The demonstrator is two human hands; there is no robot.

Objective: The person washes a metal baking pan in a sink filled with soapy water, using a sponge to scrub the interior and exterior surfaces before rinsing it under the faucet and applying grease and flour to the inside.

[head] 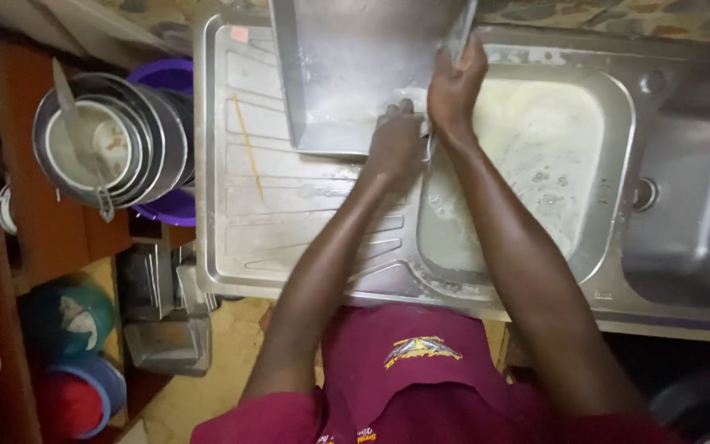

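Both arms reach forward over the stainless-steel sink [618, 123], whose basin holds soapy white water. The right hand [456, 86] grips the right edge of a large rectangular metal tray [347, 57], propped tilted on the drainboard at the basin's left rim. The left hand [396, 144] is curled into a fist, pressing on the tray's lower edge; I cannot tell what it clutches.

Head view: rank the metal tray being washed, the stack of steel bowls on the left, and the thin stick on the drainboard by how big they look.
1. Metal tray, held by left hand and right hand; partly cut off at the top.
2. Stack of steel bowls.
3. Thin stick, by far the smallest.
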